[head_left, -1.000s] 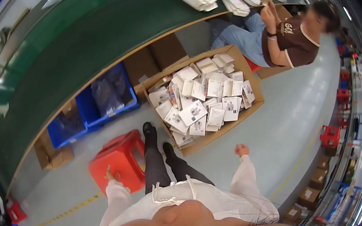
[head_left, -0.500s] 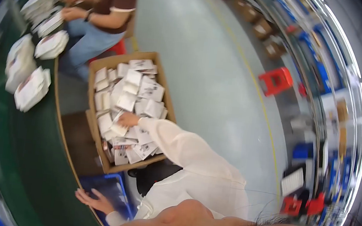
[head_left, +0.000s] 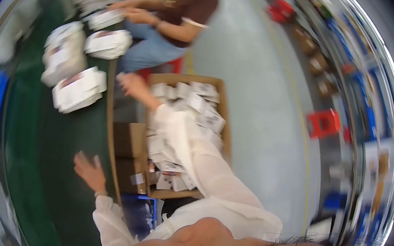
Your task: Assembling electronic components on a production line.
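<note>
My right hand (head_left: 137,89) is stretched out near the table's edge, just past the far left corner of a cardboard box (head_left: 226,144). It is blurred, its fingers look apart and nothing shows in them. In the box lies a heap of small white printed packets (head_left: 213,120), partly hidden under my right sleeve. Over the green table (head_left: 55,155) my left hand (head_left: 90,171) hovers with fingers spread, holding nothing. Nearest to my right hand on the table is a stack of white packets (head_left: 80,90); another stack (head_left: 108,43) lies behind it.
A person in a brown shirt (head_left: 199,5) sits at the table's far end, hands at a stack of packets (head_left: 105,19). A blue crate (head_left: 139,214) stands below the table edge near me. Shelving and a red stool (head_left: 324,124) are on the right.
My right hand has come out of the packet heap and moved toward the table. My left hand has moved forward over the table. The whole view has shifted to the right.
</note>
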{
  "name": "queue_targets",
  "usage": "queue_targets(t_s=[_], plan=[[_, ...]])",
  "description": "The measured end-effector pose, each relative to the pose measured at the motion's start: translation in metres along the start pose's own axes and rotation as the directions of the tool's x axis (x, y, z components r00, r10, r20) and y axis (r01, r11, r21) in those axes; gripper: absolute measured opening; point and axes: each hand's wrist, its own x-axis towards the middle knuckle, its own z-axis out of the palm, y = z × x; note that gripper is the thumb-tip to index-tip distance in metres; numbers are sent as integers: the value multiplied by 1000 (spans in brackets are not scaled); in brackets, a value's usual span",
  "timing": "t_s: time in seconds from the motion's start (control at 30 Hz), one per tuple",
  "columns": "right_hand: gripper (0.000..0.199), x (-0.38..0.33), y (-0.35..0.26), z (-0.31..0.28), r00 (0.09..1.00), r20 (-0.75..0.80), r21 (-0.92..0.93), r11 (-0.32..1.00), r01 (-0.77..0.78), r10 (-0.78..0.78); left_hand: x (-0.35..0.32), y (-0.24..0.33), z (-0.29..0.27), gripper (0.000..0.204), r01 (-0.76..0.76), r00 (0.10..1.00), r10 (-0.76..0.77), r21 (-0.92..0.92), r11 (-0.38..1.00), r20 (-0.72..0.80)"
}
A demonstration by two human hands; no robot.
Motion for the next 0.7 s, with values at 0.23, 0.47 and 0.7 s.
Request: queue_targets(t_s=[0.23, 0.47, 0.7], plan=[[72, 152, 26, -21, 986, -49, -263, 954, 141, -160, 16, 16, 1, 64, -37, 998, 27, -180, 983, -55], [80, 159, -46, 52, 874, 361, -211, 941, -264, 325, 1, -2, -8, 69, 95, 995, -89, -137, 986, 51], [88, 161, -70, 50, 727, 573, -450, 887, -108, 379, 6, 1, -4, 70, 100, 993, -89, -150, 984, 82]])
